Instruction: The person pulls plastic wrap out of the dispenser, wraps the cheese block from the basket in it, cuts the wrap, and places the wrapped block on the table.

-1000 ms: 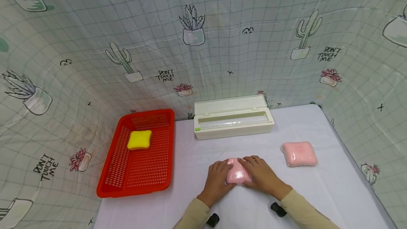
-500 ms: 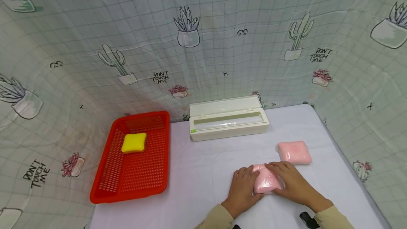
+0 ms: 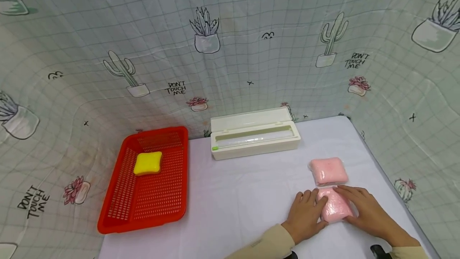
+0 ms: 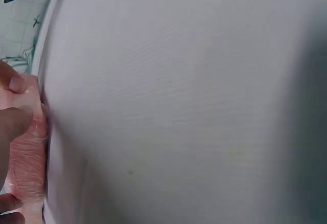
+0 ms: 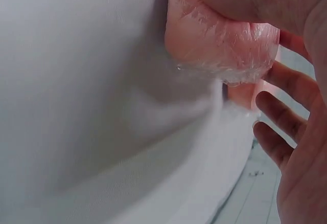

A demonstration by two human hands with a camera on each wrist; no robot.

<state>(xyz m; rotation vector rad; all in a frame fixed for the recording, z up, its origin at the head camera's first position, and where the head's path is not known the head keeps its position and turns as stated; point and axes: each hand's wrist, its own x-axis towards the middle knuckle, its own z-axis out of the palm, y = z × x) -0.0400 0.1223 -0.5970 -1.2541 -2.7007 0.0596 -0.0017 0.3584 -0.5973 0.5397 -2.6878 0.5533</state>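
Note:
Between both hands lies a pink sponge wrapped in clear film, on the white-covered table at the right. My left hand grips its left side, thumb low and index finger near the far corner. From the other side my right hand holds it, index finger along the far edge and thumb at the near edge. The right wrist view shows the crinkled film on the held sponge under the thumb. Just beyond it lies a second film-wrapped pink sponge, close to its far edge.
A red perforated basket stands at the left with a yellow sponge in it. At the back, a white cling film dispenser has its lid raised and a roll inside. A patterned cloth hangs behind and around the table.
Both hands have moved the held pink sponge from the table's middle to the right, up near the other pink sponge. The head view has shifted slightly to the right.

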